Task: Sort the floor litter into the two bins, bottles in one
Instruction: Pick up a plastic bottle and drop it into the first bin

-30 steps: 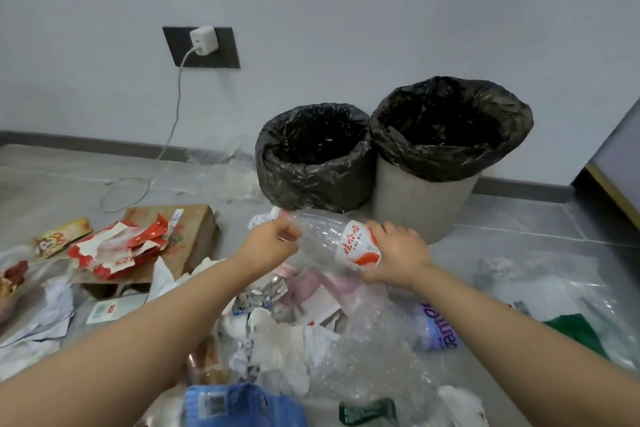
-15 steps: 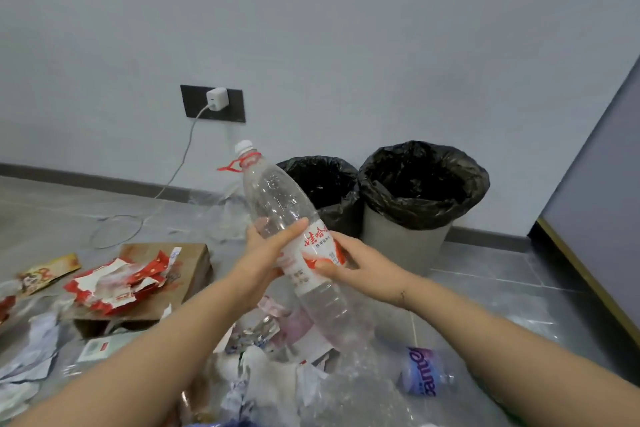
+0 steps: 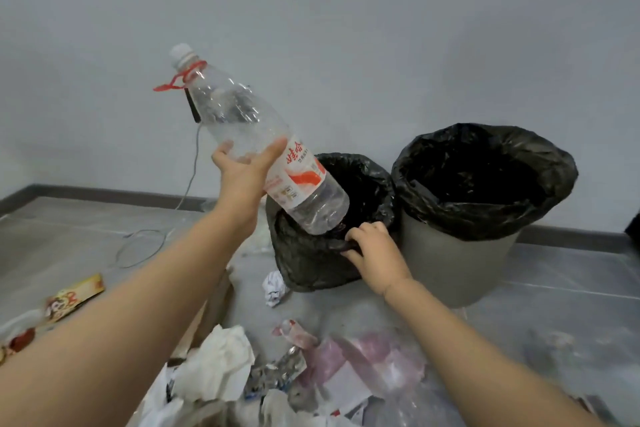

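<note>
A large clear plastic bottle (image 3: 242, 135) with a red-and-white label and a red neck ring is tilted, cap up to the left, its base over the mouth of the left bin (image 3: 311, 260). My left hand (image 3: 242, 170) holds the bottle around its middle. My right hand (image 3: 370, 250) grips the near rim of the left bin's black bag. The right bin (image 3: 460, 270) is taller, grey, also lined with a black bag, and stands touching the left bin.
Litter covers the floor in front of me: white crumpled paper (image 3: 214, 364), a paper ball (image 3: 275, 288), a pink plastic bag (image 3: 363, 357), a foil wrapper (image 3: 277, 371), a snack wrapper (image 3: 74, 296). A grey cable (image 3: 187, 191) trails down the wall to the floor.
The bottle rose from the floor pile and moved over the left bin. My right hand let go of the bottle and took hold of the bin's bag rim.
</note>
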### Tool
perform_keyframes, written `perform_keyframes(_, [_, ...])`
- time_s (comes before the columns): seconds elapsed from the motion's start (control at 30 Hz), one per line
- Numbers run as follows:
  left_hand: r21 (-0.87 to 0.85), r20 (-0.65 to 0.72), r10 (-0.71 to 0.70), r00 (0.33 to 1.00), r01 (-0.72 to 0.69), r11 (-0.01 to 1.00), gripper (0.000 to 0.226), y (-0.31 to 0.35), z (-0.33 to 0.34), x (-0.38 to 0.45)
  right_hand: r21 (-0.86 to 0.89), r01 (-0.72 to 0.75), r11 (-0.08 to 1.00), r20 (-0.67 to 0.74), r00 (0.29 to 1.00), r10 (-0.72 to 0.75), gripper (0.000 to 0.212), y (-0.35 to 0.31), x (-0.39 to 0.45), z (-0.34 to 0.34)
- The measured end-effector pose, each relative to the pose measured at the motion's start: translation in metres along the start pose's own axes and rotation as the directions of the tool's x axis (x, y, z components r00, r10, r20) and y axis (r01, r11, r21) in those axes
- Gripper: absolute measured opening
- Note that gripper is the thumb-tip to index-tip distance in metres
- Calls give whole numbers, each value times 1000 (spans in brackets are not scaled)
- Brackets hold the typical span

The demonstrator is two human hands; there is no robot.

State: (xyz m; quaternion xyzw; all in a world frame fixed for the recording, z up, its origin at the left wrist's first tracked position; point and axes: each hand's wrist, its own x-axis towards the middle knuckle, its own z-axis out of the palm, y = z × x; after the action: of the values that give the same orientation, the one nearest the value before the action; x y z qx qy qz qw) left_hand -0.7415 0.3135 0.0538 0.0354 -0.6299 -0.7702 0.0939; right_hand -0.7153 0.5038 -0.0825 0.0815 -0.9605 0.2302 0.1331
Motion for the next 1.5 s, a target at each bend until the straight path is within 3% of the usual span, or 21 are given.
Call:
perform_keyframes(0.13, [213,55,73,996,-83,973,95,-28,31,9,70,77,995,-101,992,-70,14,3,-23,-4])
perform_keyframes(0.2, [336,90,32,995,-61,940,97,-53,38,5,70,86,994,-100,992,-79,14,6,-35,-7])
perform_keyframes(0.4, [664,67,-64,996,3,748,72,-96,20,-25,77,47,996,-109,993,-38,15,3,-55,-21])
perform_keyframes(0.53, [721,234,121,965,-256,643,43,-89,4,-67,135,14,991,-97,995,-1,34,-7,-75,-39])
perform_keyframes(0.6, [715,425,156,892,-436,547,37,-86,-1,-91,157,-27,987,-94,995,43,38,1,-95,-53])
perform_keyframes(0.67, [717,633,63,772,-615,329,45,-91,-1,-105,213,-138,967,-55,987,153,38,19,-117,-65])
perform_keyframes(0.73, [736,676,-87,731,-668,110,57,-99,0,-107,214,-278,936,94,960,264,41,40,-141,-72])
perform_keyframes(0.77, [756,654,-121,747,-650,74,58,-102,1,-106,150,-338,929,215,928,303,44,49,-154,-71])
perform_keyframes(0.83, [781,625,-92,776,-619,82,53,-107,3,-103,-35,-396,918,466,806,365,56,63,-177,-61])
perform_keyframes(0.9, [784,617,-23,786,-613,92,45,-111,3,-103,-167,-398,902,584,697,416,70,72,-193,-46])
perform_keyframes(1.03, [812,560,118,820,-571,119,32,-120,-11,-105,-257,-367,894,616,651,444,79,82,-207,-20])
perform_keyframes(1.1, [787,578,161,800,-598,149,30,-124,-17,-102,-284,-363,888,607,649,459,82,84,-210,-12])
perform_keyframes(1.2, [712,642,209,738,-674,197,27,-129,-19,-95,-267,-401,876,495,723,482,71,82,-209,-8])
perform_keyframes(1.33, [702,632,242,737,-676,225,24,-134,-17,-93,-182,-553,813,204,788,581,67,76,-197,-24])
perform_keyframes(1.4, [695,628,250,737,-676,245,24,-136,-19,-92,-24,-570,821,69,819,570,72,73,-190,-38])
perform_keyframes(1.5, [665,643,276,714,-700,260,22,-137,-24,-89,349,-475,808,-132,828,544,74,51,-176,-55])
